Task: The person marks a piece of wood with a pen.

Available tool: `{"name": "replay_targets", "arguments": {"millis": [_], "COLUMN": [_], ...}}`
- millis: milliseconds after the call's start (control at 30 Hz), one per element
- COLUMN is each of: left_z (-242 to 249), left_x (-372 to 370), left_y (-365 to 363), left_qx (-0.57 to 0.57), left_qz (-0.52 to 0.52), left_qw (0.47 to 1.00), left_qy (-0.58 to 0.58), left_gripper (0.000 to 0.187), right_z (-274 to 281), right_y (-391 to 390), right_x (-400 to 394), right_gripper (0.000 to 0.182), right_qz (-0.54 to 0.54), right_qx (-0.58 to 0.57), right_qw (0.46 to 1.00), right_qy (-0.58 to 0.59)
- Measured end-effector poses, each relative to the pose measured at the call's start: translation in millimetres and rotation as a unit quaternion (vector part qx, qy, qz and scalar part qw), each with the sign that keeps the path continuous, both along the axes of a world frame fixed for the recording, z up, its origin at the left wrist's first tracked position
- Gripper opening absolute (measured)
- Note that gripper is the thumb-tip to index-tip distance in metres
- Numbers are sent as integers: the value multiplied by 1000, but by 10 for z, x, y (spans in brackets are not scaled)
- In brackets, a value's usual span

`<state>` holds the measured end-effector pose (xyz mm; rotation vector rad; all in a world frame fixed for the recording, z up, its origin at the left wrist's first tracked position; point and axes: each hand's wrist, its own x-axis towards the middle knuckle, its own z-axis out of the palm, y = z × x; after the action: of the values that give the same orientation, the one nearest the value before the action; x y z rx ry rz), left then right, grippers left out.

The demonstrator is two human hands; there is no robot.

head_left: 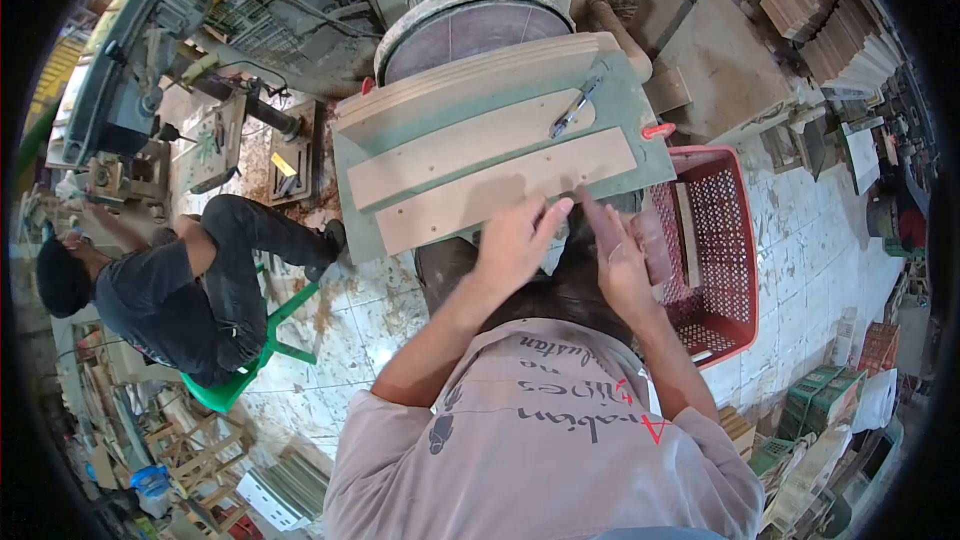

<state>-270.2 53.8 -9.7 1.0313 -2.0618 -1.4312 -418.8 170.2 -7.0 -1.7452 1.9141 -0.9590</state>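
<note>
My left hand is just in front of the near wooden strip, its thumb and a finger apart with nothing between them. In my right hand is a folded reddish-brown sheet, which sticks out on both sides of the fingers. The near strip has small holes and lies on a green-grey board. Behind it lies a second strip with a rounded end, and a pen rests across that end. Further back, long curved wooden pieces stand together.
A round sanding disc machine stands behind the board. To the right, a red perforated crate holds a wooden piece. A person in dark clothes sits on a green stool at the left, near a drill press.
</note>
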Motion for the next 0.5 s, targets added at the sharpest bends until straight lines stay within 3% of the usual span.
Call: {"name": "replay_targets", "arguments": {"millis": [33, 100, 133, 167, 233, 300, 433, 500], "left_z": [23, 53, 14, -24, -85, -83, -145, -178], "left_x": [45, 120, 173, 196, 211, 166, 23, 13], "left_y": [-123, -286, -357, -373, -377, -281, -165, -164], "left_qx": [-163, -381, -351, -351, -360, -342, -334, -320], "left_qz": [6, 35, 1, -2, -35, -48, -63, -55], "left_qw": [986, 918, 924, 924, 913, 919, 926, 934], "left_qy": [-31, -102, -151, -150, -189, -188, -161, -150], "left_gripper": [36, 44, 58, 58, 62, 64, 69, 68], "right_z": [99, 28, -62, -130, -137, -80, -127, -248], "right_y": [-41, -80, -101, -114, -185, -240, -248, -360], "right_x": [11, -2, -22, -43, -14, 29, 173, 109], "right_gripper": [61, 50, 46, 42, 41, 45, 56, 58], "right_qz": [-34, -57, -79, -100, -101, -68, -36, -44], "right_qx": [-4, -26, 17, 61, 47, 13, 105, 93], "right_qw": [999, 998, 994, 978, 980, 938, 927, 915], "right_qy": [-9, -21, 76, 173, 167, 339, 359, 389]}}
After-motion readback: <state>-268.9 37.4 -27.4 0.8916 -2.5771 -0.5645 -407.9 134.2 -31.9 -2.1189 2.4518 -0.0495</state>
